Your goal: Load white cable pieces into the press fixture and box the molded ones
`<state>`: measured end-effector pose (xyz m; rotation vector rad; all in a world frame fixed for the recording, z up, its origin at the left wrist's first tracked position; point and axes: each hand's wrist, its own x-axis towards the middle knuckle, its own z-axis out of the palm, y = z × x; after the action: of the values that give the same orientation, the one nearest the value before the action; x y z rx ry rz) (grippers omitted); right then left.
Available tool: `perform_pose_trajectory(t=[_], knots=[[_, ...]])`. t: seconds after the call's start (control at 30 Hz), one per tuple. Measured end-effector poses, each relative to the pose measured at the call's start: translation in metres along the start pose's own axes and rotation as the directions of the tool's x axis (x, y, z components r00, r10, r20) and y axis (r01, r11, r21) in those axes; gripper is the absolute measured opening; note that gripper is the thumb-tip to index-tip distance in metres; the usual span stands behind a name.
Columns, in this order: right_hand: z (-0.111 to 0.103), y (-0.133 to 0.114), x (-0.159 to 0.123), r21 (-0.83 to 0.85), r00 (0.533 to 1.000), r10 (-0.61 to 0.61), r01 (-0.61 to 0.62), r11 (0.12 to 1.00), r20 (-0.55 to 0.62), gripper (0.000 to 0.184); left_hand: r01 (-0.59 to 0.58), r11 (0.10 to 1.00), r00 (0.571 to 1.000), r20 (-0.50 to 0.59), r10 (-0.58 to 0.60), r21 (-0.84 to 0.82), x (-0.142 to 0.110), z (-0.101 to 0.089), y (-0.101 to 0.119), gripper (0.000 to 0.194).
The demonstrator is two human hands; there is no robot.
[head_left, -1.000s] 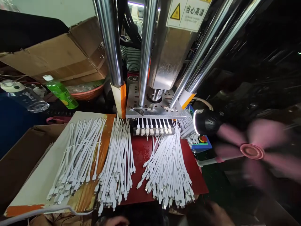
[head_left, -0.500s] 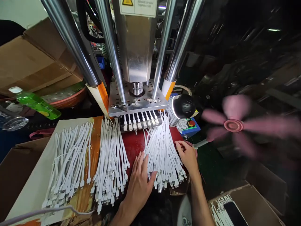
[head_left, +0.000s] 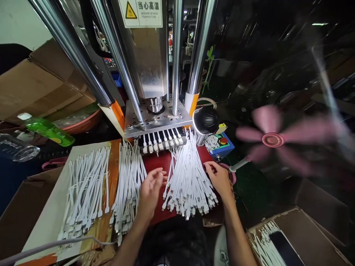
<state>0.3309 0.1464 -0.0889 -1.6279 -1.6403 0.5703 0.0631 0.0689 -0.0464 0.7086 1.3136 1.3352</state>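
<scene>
Center-bottom of frame, the right-hand cable pile (head_left: 188,177) sits on the red mat (head_left: 161,166). Left hand (head_left: 149,190) hovers just left of it, fingers loosely apart; right hand (head_left: 220,179) touches its right edge, fingers spread.

Matt white plastic cable pieces (head_left: 188,177) lie on a smooth dark-red mat (head_left: 158,164), below glossy polished steel columns (head_left: 118,59) and a brushed metal plate (head_left: 158,118), with rough brown cardboard (head_left: 36,88) at the left and a shiny green plastic bottle (head_left: 47,129) near it.
</scene>
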Motion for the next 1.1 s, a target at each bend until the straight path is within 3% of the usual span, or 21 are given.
perform_pose_trajectory(t=[0.07, 0.13, 0.3, 0.5, 0.73, 0.83, 1.0, 1.1], knots=[[0.0, 0.001, -0.001, 0.005, 1.0, -0.007, 0.007, 1.0, -0.002, 0.044, 0.086, 0.985, 0.996, 0.002, -0.087, -0.152, 0.025, -0.003, 0.019, 0.03], [0.0, 0.003, -0.001, 0.013, 1.0, -0.014, 0.014, 1.0, -0.002, 0.044, 0.102, 0.974, 0.994, -0.005, -0.105, -0.202, 0.048, -0.004, 0.03, 0.027], [0.001, 0.006, -0.001, 0.029, 1.0, -0.024, 0.024, 0.999, 0.002, 0.043, 0.102, 0.959, 0.992, -0.049, -0.119, -0.263, 0.076, -0.001, 0.025, 0.016], [0.0, 0.004, -0.001, 0.036, 1.0, -0.017, 0.016, 0.999, 0.011, 0.041, 0.114, 0.973, 0.993, -0.011, -0.119, -0.202, 0.055, -0.008, 0.01, 0.022], [-0.001, 0.002, -0.001, 0.039, 1.0, -0.018, 0.017, 0.999, 0.012, 0.042, 0.202, 0.975, 0.958, 0.191, -0.216, 0.091, 0.024, -0.019, 0.014, 0.028], [-0.001, 0.002, -0.001, 0.038, 1.0, -0.026, 0.026, 0.999, 0.009, 0.043, 0.187, 0.972, 0.957, 0.198, -0.212, 0.139, 0.02, -0.023, 0.022, 0.031], [0.0, 0.004, -0.002, 0.034, 1.0, -0.026, 0.026, 0.999, 0.004, 0.042, 0.193, 0.981, 0.96, 0.203, -0.192, 0.012, 0.019, -0.022, 0.027, 0.042], [0.0, 0.005, -0.002, 0.035, 1.0, -0.027, 0.026, 0.999, 0.007, 0.041, 0.149, 0.983, 0.968, 0.188, -0.167, 0.106, 0.016, -0.015, 0.018, 0.037]])
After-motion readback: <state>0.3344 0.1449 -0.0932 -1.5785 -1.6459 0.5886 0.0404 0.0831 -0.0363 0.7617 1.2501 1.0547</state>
